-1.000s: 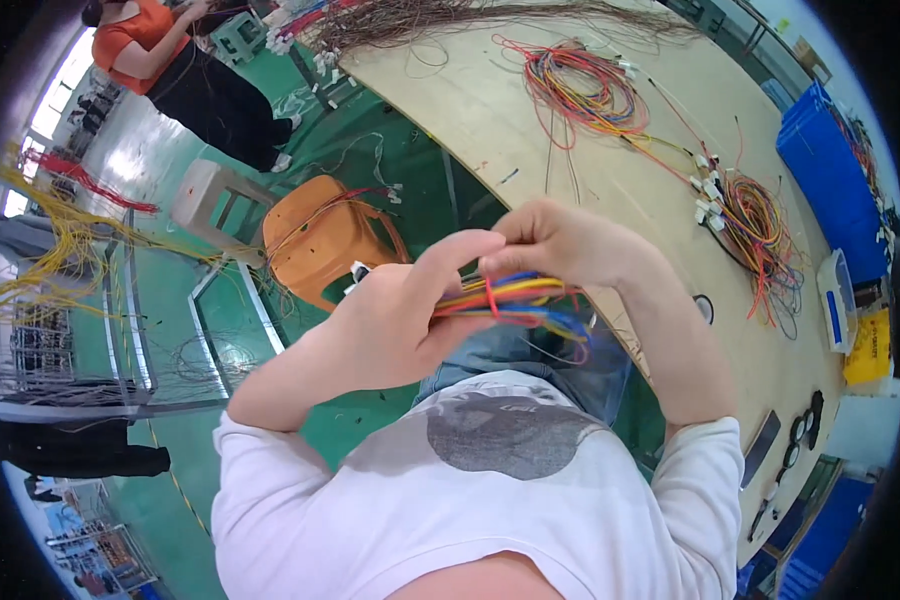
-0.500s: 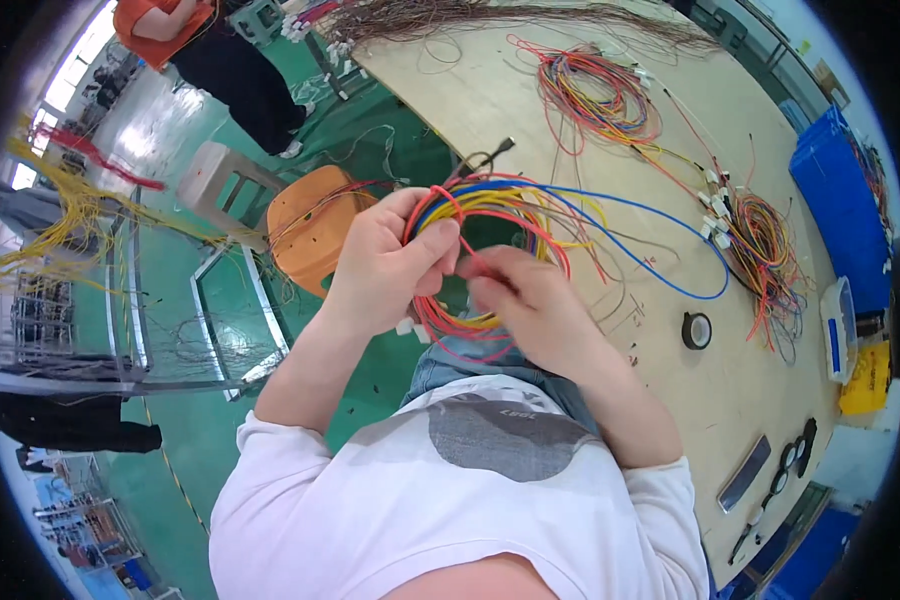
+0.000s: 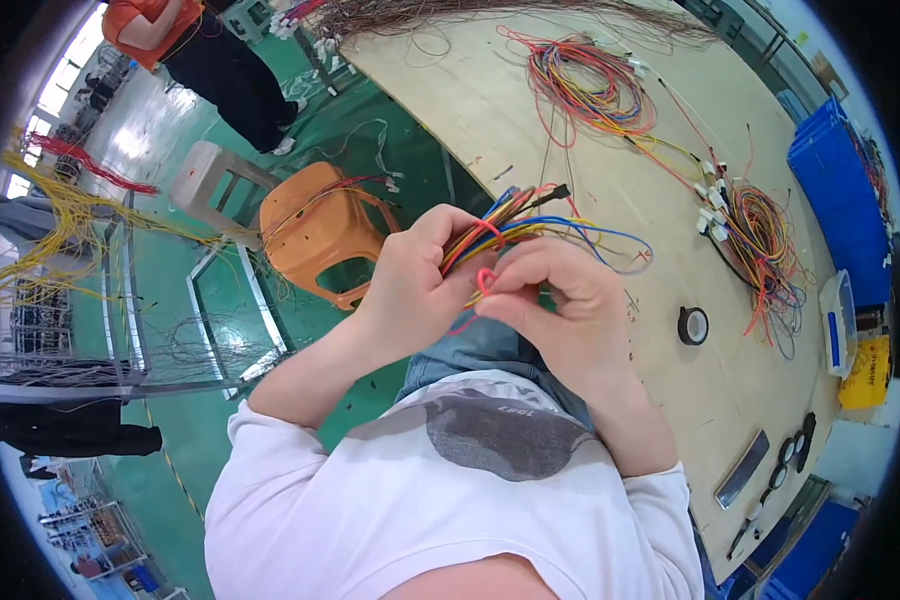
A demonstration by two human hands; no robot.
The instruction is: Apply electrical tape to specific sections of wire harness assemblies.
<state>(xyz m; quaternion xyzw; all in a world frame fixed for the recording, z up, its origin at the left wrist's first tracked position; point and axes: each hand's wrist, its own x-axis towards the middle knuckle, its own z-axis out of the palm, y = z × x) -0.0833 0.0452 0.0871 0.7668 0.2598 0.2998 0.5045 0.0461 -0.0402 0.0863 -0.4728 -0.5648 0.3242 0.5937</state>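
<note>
Wire bundle (image 3: 511, 229) sits at the centre of the frame, its long axis slanting from my left hand (image 3: 407, 268) toward the upper right. My left grip is wrapped around its lower end, making that hand the nearer one; my right hand (image 3: 562, 298) is just below and to the right, its grip pinching a small red loop (image 3: 484, 279) under the bundle. The wires are red, yellow, blue and dark, gathered tightly beside my left fingers, then fanning loosely over the tabletop (image 3: 610, 345), with a black tip (image 3: 553, 195) sticking out.
</note>
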